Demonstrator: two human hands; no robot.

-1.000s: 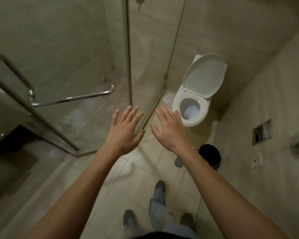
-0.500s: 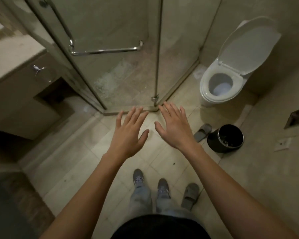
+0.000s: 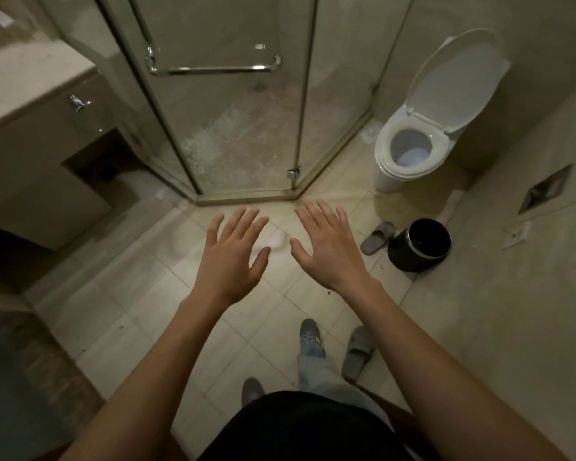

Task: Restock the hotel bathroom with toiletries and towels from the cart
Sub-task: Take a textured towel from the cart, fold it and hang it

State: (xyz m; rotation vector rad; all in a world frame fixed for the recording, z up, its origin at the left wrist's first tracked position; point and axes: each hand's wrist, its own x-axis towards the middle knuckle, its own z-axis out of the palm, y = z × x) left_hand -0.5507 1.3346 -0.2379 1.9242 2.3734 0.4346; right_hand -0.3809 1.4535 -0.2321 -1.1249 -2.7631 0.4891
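Above the tiled floor (image 3: 140, 314), short of the shower enclosure (image 3: 233, 134) threshold, both hands are held out with their backs to the camera. Left hand (image 3: 228, 261): fingers straight and spread, thumb out, holding and touching nothing. Right hand (image 3: 330, 249): likewise fully spread and empty. Their thumbs are near but apart. The toilet (image 3: 409, 154), lid raised, stands right of the enclosure; a black bin (image 3: 419, 244) sits nearer, with a grey slipper (image 3: 378, 237) just beside it. The desk (image 3: 30, 84) lies far left. The position of the toiletries, towels and cart cannot be told.
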